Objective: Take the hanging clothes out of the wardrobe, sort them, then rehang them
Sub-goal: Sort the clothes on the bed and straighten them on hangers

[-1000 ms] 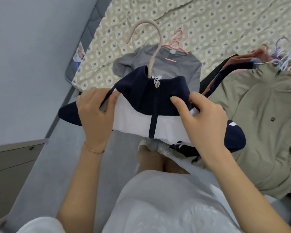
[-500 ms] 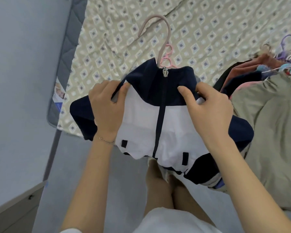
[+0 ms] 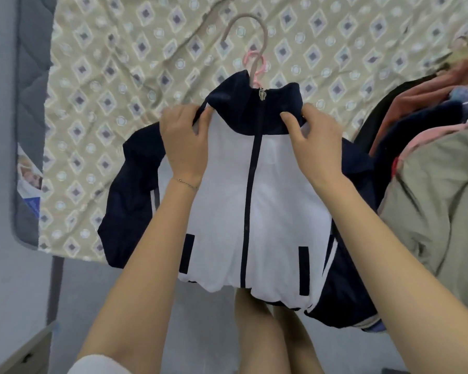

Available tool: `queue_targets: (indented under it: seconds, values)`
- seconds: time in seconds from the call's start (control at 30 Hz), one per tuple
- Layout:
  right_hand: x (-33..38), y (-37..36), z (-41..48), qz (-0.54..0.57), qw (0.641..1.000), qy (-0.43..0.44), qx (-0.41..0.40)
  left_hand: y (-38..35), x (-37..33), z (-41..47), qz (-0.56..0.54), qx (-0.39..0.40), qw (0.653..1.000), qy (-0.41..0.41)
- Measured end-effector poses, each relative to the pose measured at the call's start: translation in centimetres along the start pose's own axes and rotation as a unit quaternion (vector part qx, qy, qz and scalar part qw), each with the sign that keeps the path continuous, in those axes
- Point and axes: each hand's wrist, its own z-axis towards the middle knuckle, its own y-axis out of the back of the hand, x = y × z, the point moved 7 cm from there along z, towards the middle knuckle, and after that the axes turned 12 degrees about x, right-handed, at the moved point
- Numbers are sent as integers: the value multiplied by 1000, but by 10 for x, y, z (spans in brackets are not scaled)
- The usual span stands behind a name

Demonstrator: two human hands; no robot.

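Head view. I see the jacket, navy with a white front, held face-up toward the camera over the near edge of the bed. Its long axis follows the closed zip: collar pointing away from the person, hem pointing back toward their legs, with a slight lean. Both navy sleeves droop outward at either side. A beige hanger hook rises out of the collar and curls to the left. I cannot tell whether the jacket touches the sheet.

Both forearms reach forward, roughly parallel. The left hand pinches the fabric at the left shoulder, where navy meets white, thumb and fingers curled round it. A thin bracelet sits on that wrist. The right hand grasps the right shoulder just beside the collar, fingers folded over the navy band.

A pink hook shows just behind the beige one. On the bed's right side lies a pile of clothes, with a khaki garment nearest.
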Motion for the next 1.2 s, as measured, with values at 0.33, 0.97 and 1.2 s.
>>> queue_targets:
  seconds: [0.33,0.97,1.2]
  values:
    - [-64,-57,56,-92,994,-43,41,-63,49,35,26,44,998,34]
    - [-102,41,-49,-167,985,-33,15,-111,-85,-48,219,127,963,-92]
    - [-170,120,-95,-143,989,-17,-17,-187,-172,-114,222,137,961,-96]
